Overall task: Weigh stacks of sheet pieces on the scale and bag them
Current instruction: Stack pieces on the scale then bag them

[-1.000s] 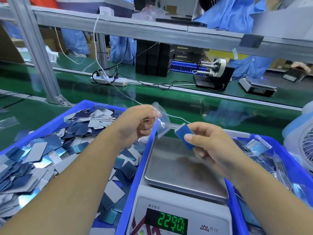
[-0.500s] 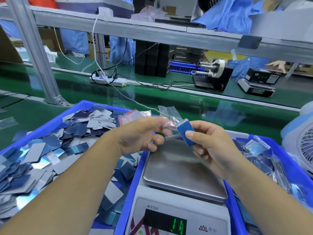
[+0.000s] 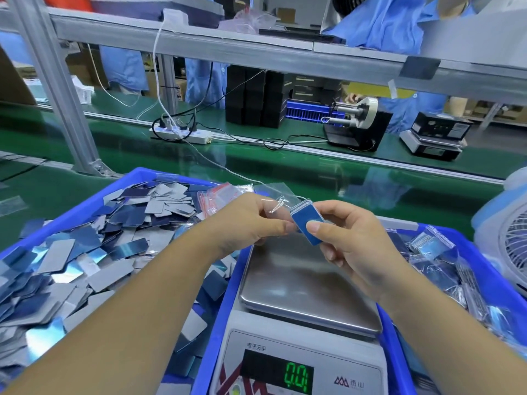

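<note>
The green worktop (image 3: 285, 172) stretched away under a grey metal frame (image 3: 256, 58), with a white power strip (image 3: 182, 134) lying on it farther off. Close to me on the left sat a blue bin (image 3: 94, 202) heaped with loose blue and silver sheet pieces (image 3: 85, 252); on the right a second blue bin (image 3: 490, 277) held filled bags (image 3: 433, 246), just beside a white fan (image 3: 510, 246). Between the two bins stood the scale (image 3: 308, 286), its steel pan bare and its green display (image 3: 296, 377) reading 0.0. A bundle of unused red-striped bags (image 3: 222, 196) lay at the far edge of the left bin. Above the scale's far edge my left hand (image 3: 251, 223) pinched the mouth of a clear bag (image 3: 278, 199) between thumb and fingers, the rest of the bag reaching away from me. My right hand (image 3: 353, 240) gripped a stack of sheet pieces (image 3: 306, 220), thumb on its blue top face and fingers curled beneath, tilted with its far end at the bag's mouth; I could not tell whether that end was already inside the plastic.
</note>
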{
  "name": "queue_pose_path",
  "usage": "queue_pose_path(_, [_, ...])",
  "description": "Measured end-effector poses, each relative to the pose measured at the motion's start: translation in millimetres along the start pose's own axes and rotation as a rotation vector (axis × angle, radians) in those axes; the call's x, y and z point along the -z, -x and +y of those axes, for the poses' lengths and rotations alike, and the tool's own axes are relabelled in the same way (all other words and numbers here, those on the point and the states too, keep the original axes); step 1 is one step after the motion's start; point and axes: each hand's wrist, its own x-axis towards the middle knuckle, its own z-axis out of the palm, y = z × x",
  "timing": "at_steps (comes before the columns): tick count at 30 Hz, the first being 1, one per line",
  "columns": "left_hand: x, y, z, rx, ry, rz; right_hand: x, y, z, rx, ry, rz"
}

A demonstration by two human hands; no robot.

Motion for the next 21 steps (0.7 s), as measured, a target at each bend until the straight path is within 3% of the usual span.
queue_pose_path(10, [1.2, -4.0, -5.3, 0.04, -0.063, 0.085, 0.5, -1.1, 1.5, 0.025, -0.045, 0.007])
queue_pose_path(21, [5.8, 1.8, -3.2, 0.036, 0.068, -0.029, 0.1, -0.1, 3.8, 0.038, 0.016, -0.003])
